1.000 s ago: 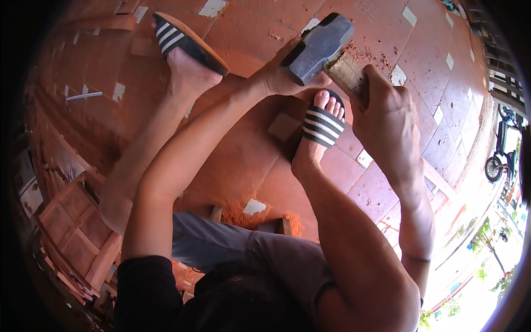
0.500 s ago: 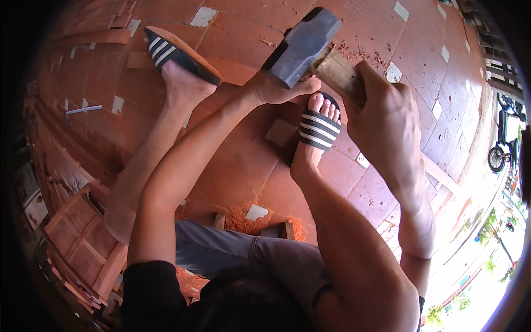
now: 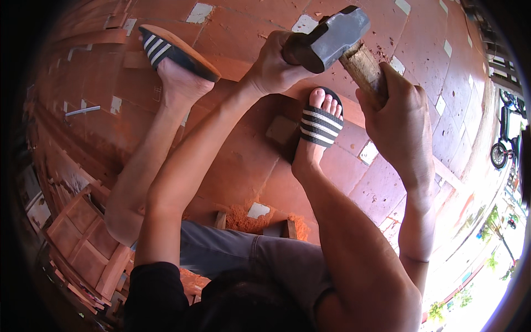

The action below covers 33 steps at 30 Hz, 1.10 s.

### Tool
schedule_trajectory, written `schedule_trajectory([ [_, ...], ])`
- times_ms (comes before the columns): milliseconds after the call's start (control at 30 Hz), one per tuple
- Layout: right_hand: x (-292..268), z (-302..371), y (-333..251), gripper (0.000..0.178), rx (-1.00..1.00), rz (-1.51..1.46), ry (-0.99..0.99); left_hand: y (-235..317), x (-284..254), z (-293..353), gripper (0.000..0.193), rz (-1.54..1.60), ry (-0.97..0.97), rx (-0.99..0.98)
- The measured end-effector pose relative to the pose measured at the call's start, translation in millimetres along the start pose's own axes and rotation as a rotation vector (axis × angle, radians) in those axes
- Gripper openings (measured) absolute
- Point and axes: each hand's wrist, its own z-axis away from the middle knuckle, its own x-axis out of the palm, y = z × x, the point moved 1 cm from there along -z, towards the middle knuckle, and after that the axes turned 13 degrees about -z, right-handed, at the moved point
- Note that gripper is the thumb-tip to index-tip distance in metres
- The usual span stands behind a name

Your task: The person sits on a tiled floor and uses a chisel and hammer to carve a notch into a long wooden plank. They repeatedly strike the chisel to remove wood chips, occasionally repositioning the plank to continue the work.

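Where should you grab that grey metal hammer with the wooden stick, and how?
Probably best by its straight brown wooden handle, coming from the picture's lower right, where the person's right hand curls around it. The handle slants that way and looks slim enough to wrap around, while the blocky grey metal head is wider.

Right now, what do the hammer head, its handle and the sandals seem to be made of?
Hammer head: probably steel, dark gray with a dull sheen on flat faces. Handle, in the right hand: likely wood, unvarnished, going by its rough, streaky brown surface. Sandals: perhaps rubber or another synthetic; the black, white-striped straps look matte and textured, but the exact material is unclear.
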Motion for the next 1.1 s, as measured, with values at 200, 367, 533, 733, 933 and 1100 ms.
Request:
schedule_trajectory([
  [200, -8.5, -0.8, -2.9, 0.027, -0.054, 0.012, 0.035, -1.1, -1.2, 2.6, 0.011, 0.019, -0.007, 0.002],
  [367, -14.5, -1.7, -12.0, 0.029, -0.11, -0.008, 0.073, -8.6, 0.3, 6.4, 0.013, 0.006, -0.037, 0.036],
  [533, -5.0, 1.5, -21.1, 0.025, -0.083, -0.016, 0.048, -16.3, 10.9, 19.3, 0.026, -0.002, -0.106, -0.051],
  [733, 9.0, -2.7, -6.4, 0.02, -0.093, 0.037, -0.058, -28.6, 15.2, 22.8, 0.039, -0.139, 0.09, 0.075],
  [933, 3.0, 1.8, -5.2, 0.021, -0.08, 0.012, -0.015, -4.1, 4.9, 7.8, 0.02, -0.08, 0.06, 0.056],
  [1100, -6.5, -3.5, -8.0, 0.022, -0.132, 0.016, 0.051, 4.6, 3.5, 5.1, 0.021, -0.073, 0.036, 0.039],
])
